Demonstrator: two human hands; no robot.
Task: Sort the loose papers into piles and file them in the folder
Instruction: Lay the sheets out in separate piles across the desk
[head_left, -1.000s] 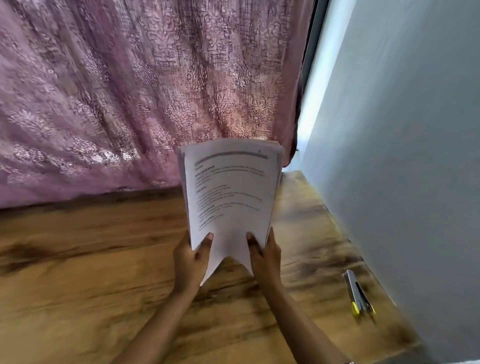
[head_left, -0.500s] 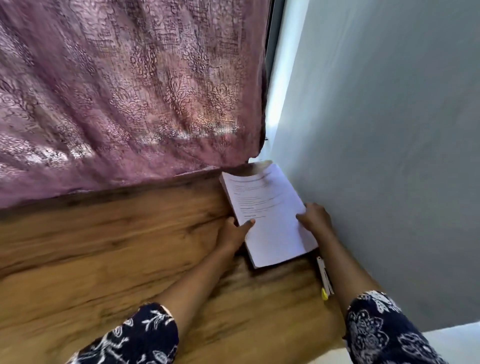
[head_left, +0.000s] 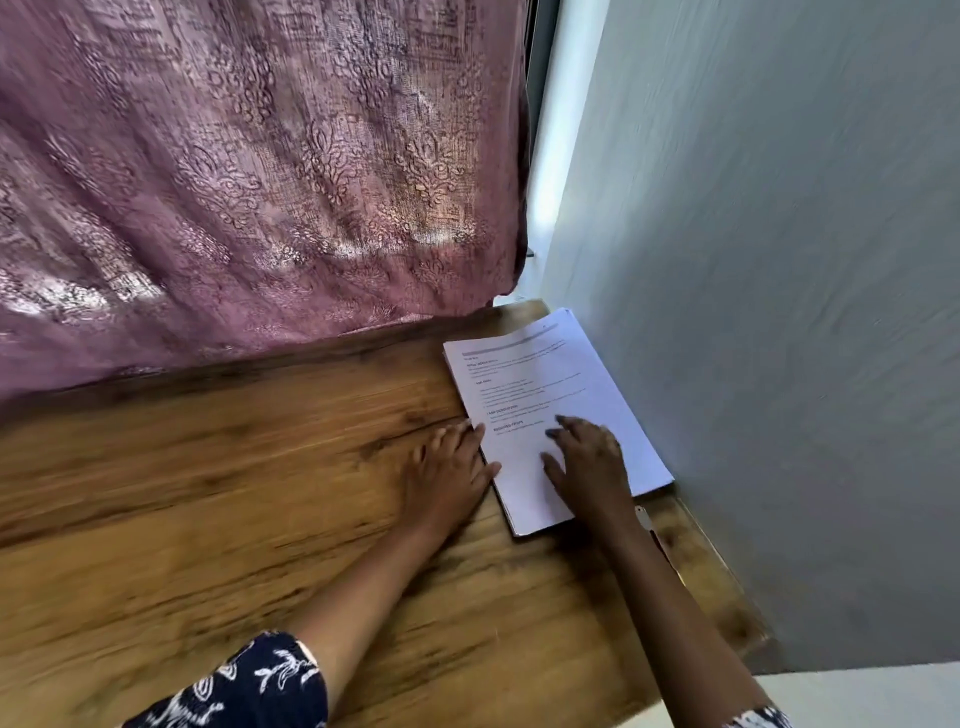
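Papers (head_left: 545, 384) are lying as one squared stack on the counter (head_left: 208, 493), at about 1 o'clock from me, in the far right corner. The stack's long axis is running from 5 o'clock to 11 o'clock, and its right long edge is sitting just beside the wall (head_left: 779, 312).

My right hand (head_left: 587, 462) is resting flat on the top sheet, over the near half of the stack, with its fingers spread and straight and gripping nothing. My left hand (head_left: 447, 467) is lying flat on the counter at the stack's 9 o'clock edge. Its fingers are straight, its thumb is touching that edge, and it is holding nothing either. Both hands are slightly blurred.

The right hand is the nearer one, since it is already on the paper. The left is only bordering it.

Judging the step: the stack is parked and the sorting into piles is not yet begun. The next lift is calling for a thumb under the near short edge at 5 o'clock, or a peel from the free 9 o'clock side.

The wall is blocking any approach from 3 o'clock. The curtain (head_left: 234, 182) is hanging along the counter's far edge at 12 o'clock, close to the stack's far corner. A small pale object (head_left: 643, 517) is showing beside my right wrist, mostly hidden, so I cannot tell what it is. No folder is in view.
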